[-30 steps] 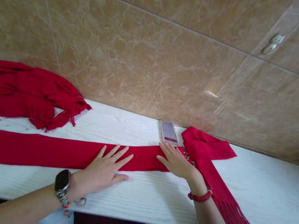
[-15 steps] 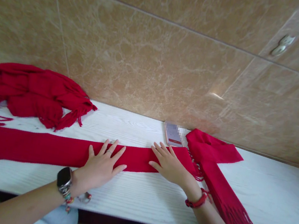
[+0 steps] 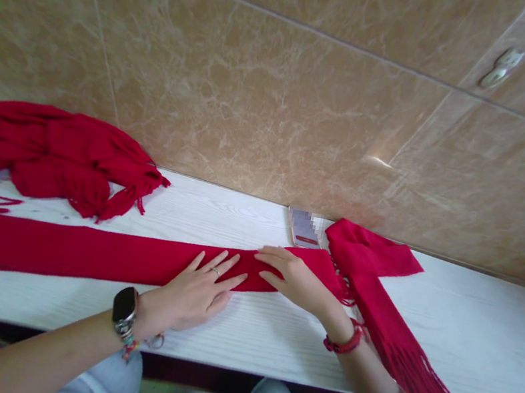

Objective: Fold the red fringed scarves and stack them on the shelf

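A long red scarf (image 3: pixel 79 254), folded into a narrow strip, runs along the white table from the left edge of the view to a fringed end on the right. My left hand (image 3: pixel 200 287) rests on it with fingers spread, wearing a ring. Close by on the right, my right hand (image 3: pixel 294 276) touches the strip with slightly bent fingers, thumb apart from the others. No cloth is visibly gripped by either hand. Beyond the strip's right end lies a second red scarf (image 3: pixel 382 326), bent over itself, its long fringe reaching the front edge.
A crumpled red fringed scarf (image 3: pixel 66 155) is heaped at the back left. Near the wall, a phone (image 3: pixel 304 229) lies flat behind the strip. The brown tiled wall (image 3: pixel 249 99) bounds the white table (image 3: pixel 470 341), and a socket (image 3: pixel 502 68) is mounted on it.
My left hand has slid right along the strip, closer to my right hand. My right hand has shifted slightly left, its fingers more bent and closer together.
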`<state>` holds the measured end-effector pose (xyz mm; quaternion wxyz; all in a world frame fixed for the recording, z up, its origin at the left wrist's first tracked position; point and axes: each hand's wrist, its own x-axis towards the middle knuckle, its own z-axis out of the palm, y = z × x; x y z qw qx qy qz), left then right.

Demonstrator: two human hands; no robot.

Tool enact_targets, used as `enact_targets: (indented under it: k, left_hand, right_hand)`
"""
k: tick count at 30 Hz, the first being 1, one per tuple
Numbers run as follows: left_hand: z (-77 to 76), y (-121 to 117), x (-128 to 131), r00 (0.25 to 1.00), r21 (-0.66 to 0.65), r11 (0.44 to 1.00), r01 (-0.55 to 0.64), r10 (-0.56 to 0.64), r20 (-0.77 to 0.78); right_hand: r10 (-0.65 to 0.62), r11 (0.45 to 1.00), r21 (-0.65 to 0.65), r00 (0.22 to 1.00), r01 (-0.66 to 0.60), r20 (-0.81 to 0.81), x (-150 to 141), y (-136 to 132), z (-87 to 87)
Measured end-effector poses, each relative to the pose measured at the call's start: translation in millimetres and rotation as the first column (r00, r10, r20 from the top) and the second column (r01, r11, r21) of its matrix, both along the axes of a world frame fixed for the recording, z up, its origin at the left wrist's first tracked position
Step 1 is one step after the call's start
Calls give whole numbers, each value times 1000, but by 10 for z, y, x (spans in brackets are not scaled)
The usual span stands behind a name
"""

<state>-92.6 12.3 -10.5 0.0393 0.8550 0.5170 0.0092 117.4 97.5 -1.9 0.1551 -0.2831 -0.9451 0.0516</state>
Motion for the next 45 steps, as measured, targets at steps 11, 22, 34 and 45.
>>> enact_targets:
  k: [11, 22, 34, 45]
  left_hand:
    - [-32, -13, 47, 993, -35, 993, 109, -108, 38]
    - [89, -165, -310, 999, -108, 993, -38, 40, 20]
    - [58, -580, -1090, 970, -104, 964, -244, 240, -45]
    - [-15, -524, -1322, 977, 169, 964, -207, 214, -25]
  right_hand:
    - [76, 997, -36, 980, -71, 186, 84, -44, 64]
    - [148, 987, 78, 986, -142, -72, 35, -68, 37]
    - [186, 969, 159, 981, -191, 47, -260, -176, -80]
    - [354, 910, 126, 899, -394, 257, -1147, -458, 53]
